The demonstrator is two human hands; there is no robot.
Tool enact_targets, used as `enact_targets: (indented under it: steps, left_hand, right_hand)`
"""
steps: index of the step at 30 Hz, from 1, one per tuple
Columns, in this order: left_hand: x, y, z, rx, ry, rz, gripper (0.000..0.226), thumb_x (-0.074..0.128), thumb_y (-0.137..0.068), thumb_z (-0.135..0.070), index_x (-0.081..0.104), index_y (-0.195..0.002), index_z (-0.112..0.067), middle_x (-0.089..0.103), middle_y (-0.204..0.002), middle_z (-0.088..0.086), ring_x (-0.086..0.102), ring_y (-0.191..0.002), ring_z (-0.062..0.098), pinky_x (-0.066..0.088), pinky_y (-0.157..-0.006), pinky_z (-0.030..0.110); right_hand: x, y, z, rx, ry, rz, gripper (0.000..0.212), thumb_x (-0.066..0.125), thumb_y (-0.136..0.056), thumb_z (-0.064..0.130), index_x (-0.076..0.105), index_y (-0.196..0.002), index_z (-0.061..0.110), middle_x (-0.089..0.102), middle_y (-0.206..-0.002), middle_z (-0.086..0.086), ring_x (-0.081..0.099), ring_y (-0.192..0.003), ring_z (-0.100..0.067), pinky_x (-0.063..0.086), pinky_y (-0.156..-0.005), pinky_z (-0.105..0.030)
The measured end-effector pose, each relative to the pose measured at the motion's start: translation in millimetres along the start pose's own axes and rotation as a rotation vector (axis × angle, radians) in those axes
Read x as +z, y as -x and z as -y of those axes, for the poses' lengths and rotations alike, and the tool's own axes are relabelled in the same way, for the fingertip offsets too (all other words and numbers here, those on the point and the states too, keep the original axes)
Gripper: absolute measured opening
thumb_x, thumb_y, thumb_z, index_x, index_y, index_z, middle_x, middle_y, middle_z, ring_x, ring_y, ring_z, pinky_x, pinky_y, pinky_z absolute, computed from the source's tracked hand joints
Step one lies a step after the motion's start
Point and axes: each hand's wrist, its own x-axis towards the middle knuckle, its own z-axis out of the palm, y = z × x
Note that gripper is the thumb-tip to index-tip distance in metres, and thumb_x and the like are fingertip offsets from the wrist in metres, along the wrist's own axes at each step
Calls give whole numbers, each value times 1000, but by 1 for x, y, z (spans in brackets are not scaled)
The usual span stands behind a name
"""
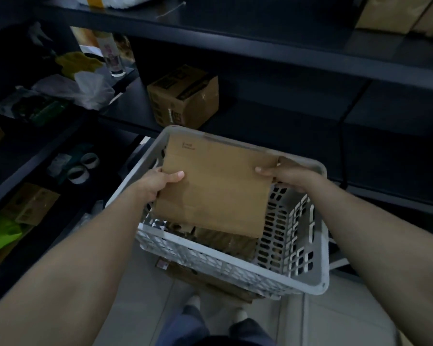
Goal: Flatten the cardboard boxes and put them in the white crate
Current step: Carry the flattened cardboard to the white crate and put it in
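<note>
We held the flattened box (215,188) over the white crate (319,270), left hand (158,182) and right hand (283,172) pinching its side edges, judging the next move was lowering it onto the cardboard already inside.

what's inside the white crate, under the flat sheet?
Low in the white crate lies darker brown cardboard, below the flattened box gripped by left hand and right hand. That box hides most of it.
</note>
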Motion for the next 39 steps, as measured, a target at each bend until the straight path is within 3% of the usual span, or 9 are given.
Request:
enact_targets:
  steps: [4, 8, 12, 15, 21, 26, 28, 31, 39]
  left_hand:
    - [4, -23, 8, -127, -55, 77, 29, 72, -81, -24, 62, -105, -10, 65, -112, 12, 63, -93, 26, 51, -77, 40]
    - [8, -54, 20, -264, -156, 70, 38, 73, -80, -23, 59, -109, -3, 65, -106, 16, 63, -89, 28, 53, -73, 42]
    - [7, -100, 39, -399, -323, 127, 78, 80, -67, -39, 50, -130, -3, 59, -123, 17, 57, -110, 35, 46, -96, 52]
    - [17, -121, 46, -408, -337, 146, 63, 73, -79, -34, 49, -130, -4, 57, -127, 16, 56, -112, 33, 46, -97, 50]
    - [35, -150, 64, -250, -501, 33, 71, 69, -84, -38, 39, -138, -3, 48, -139, 14, 50, -122, 31, 44, -101, 39]
    - [36, -162, 77, -171, -617, 18, 71, 65, -86, -38, 37, -140, -3, 46, -142, 14, 49, -124, 31, 41, -98, 36]
    - [36, -160, 72, -141, -751, 21, 73, 63, -87, -42, 34, -142, -2, 44, -143, 15, 48, -125, 32, 42, -97, 35]
    - [36, -159, 60, -46, -925, 26, 63, 67, -84, -42, 47, -134, -9, 53, -133, 12, 56, -113, 28, 49, -92, 37]
    - [71, -96, -35, 396, -1269, 41, 22, 51, -94, -22, 52, -113, -11, 54, -115, 9, 55, -98, 25, 48, -79, 34]
  right_hand:
    - [27, -9, -36, 142, -371, 112, 37, 71, -84, 28, 52, -115, 20, 62, -107, 0, 59, -101, -20, 46, -97, -45]
    - [48, -33, -57, 272, -520, 75, 52, 71, -85, 17, 50, -132, 11, 60, -125, -9, 57, -114, -29, 43, -101, -52]
    - [66, -61, -69, 327, -519, 33, 46, 65, -90, 13, 49, -132, 2, 58, -129, -10, 58, -109, -28, 47, -94, -43]
    - [78, -78, -80, 336, -497, 6, 45, 63, -91, 9, 49, -133, 0, 56, -130, -12, 56, -116, -31, 47, -93, -42]
    - [91, -115, -98, 299, -243, -143, 39, 65, -86, 3, 55, -120, -13, 58, -124, -26, 58, -111, -39, 46, -99, -51]
    - [102, -116, -94, 229, 113, -169, 32, 43, -99, 4, 48, -129, -4, 55, -107, -6, 43, -94, -15, 37, -70, -18]
    - [103, -117, -94, 241, 264, -182, 16, 41, -101, 10, 57, -98, 9, 48, -84, 0, 41, -74, -9, 30, -54, -15]
    - [100, -113, -82, 260, 453, -246, 37, 34, -99, 8, 31, -64, 18, 44, -72, -2, 46, -69, -15, 34, -57, -24]
    - [65, -48, 8, 208, 608, -357, 16, 51, -90, 11, 58, -104, 7, 62, -107, -9, 61, -92, -24, 50, -67, -29]
